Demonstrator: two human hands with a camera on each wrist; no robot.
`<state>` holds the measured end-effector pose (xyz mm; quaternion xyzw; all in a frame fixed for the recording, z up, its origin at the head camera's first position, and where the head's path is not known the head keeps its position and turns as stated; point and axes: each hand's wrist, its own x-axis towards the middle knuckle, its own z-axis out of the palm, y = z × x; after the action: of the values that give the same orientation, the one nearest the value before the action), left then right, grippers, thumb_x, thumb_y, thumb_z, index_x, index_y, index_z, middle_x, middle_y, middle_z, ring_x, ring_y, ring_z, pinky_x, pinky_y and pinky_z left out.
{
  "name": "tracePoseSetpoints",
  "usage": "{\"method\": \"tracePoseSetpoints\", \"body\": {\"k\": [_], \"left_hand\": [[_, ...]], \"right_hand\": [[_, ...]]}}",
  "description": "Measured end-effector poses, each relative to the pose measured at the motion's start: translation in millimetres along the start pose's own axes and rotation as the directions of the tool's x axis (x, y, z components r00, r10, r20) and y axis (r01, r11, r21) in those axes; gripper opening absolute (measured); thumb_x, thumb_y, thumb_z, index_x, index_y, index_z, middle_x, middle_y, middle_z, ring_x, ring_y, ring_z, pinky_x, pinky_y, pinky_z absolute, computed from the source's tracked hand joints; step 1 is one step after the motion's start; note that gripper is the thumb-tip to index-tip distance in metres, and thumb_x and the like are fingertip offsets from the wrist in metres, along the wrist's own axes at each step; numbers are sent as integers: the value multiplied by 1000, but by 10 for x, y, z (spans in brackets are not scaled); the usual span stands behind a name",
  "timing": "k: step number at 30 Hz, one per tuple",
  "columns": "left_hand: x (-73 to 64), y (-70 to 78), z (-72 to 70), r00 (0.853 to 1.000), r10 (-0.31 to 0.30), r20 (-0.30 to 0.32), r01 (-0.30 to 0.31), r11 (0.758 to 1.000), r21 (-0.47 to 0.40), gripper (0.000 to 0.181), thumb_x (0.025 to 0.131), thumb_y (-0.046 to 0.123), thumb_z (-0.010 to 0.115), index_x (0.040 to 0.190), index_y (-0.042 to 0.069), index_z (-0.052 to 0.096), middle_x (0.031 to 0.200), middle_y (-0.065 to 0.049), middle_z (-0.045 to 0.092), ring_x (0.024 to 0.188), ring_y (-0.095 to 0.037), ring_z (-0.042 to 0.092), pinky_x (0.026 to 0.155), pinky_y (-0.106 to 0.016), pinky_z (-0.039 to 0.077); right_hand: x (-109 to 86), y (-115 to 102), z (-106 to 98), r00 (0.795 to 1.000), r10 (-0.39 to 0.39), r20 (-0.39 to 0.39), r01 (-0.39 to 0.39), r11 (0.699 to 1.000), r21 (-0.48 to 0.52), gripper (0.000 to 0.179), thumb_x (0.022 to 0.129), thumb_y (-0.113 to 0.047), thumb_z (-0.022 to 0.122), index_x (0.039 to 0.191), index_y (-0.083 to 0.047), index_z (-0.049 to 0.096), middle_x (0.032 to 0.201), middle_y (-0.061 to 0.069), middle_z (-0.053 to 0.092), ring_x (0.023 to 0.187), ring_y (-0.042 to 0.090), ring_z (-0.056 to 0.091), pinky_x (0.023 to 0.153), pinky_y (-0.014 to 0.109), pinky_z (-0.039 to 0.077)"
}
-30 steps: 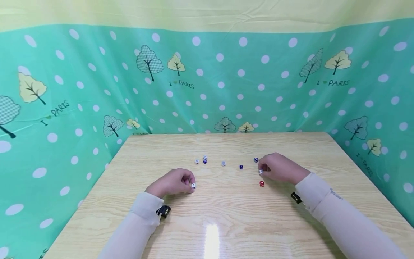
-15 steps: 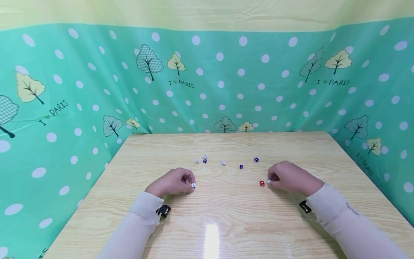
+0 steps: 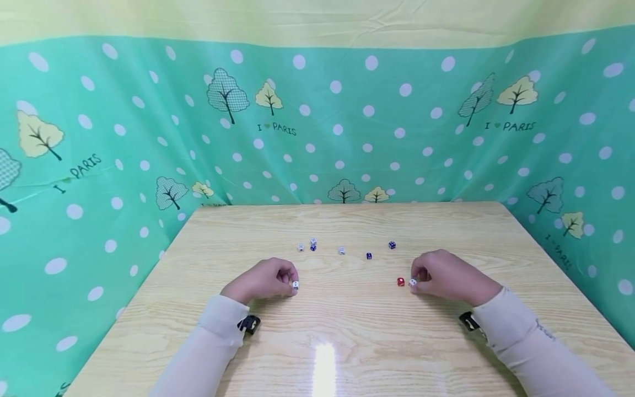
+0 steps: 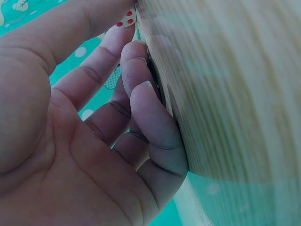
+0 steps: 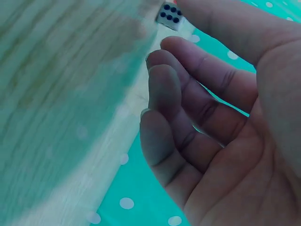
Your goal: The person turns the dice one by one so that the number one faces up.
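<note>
My left hand [image 3: 268, 278] rests low at the left middle of the table, thumb and index finger pinching a white die [image 3: 295, 285]. Red pips show on this die [image 4: 126, 20] in the left wrist view. On the right, a white die [image 3: 413, 282] sits right beside a red die [image 3: 400, 282]. My right hand [image 3: 444, 275] is around the white die, its fingers loosely bent. In the right wrist view, black pips mark that die [image 5: 169, 15]; the thumb overlaps its side and a gap separates it from the index fingertip.
Farther back on the wooden table [image 3: 347, 314] lie a white die [image 3: 300, 248], another white die [image 3: 313, 241] against a blue die [image 3: 313, 248], and a white die [image 3: 342, 251]. Two dark blue dice [image 3: 369, 256] lie farther right. A green dotted curtain [image 3: 278, 149] surrounds the table.
My right hand has moved right and nearer with the white die, bringing it from behind the red die to its right side; the fingers then loosened. The left hand stays put.
</note>
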<state>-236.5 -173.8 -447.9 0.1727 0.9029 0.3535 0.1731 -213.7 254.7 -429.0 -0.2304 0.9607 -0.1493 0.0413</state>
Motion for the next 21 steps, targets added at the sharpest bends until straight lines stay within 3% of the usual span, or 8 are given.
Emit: {"method": "tracePoseSetpoints", "body": {"k": [6,21], "left_hand": [[4,10,-4,1000,4,-1,-4,1000,15,17,86,11,84,92,12,69,81,-2,60,73,-16,53,67,-33,45],[-23,11,-9,1000,3,4,-2,1000,-6,16,86,12,84,93,12,69,81,-3,61,73,-16,54,68,-33,46]], "right_hand": [[-2,-46,0,1000,-16,-17,17,1000,23,18,82,-11,86,94,-21,76,88,-9,66,79,9,60,70,27,53],[15,-62,46,997,-64,-37,64,998,-8,18,85,-8,83,85,-24,75,83,-12,65,73,5,57,66,23,51]]}}
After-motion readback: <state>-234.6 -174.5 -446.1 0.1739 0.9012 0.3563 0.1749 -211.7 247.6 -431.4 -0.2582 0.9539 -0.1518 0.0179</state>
